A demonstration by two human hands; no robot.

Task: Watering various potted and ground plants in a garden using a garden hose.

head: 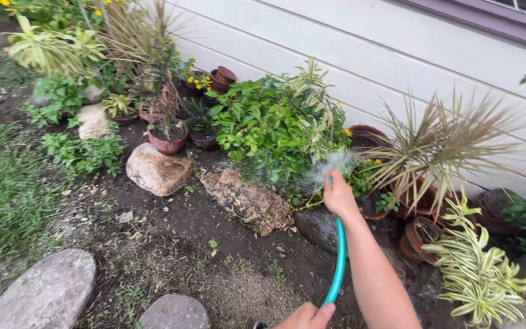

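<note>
Right hand (338,194) is closed around the end of a smooth teal hose (338,262), arm stretched forward; a fan of spray (330,166) leaves the tip toward the leafy green bush (275,125). Left hand (308,317), at the bottom edge, pinches the hose lower down, fingers curled on it. Hose curves upward between both hands over dark, damp soil (184,225). Rough tan rocks (156,170) edge the bed. Round clay pots (167,139) sit behind; spiky plant (439,146) stands right, against pale siding (397,55).
</note>
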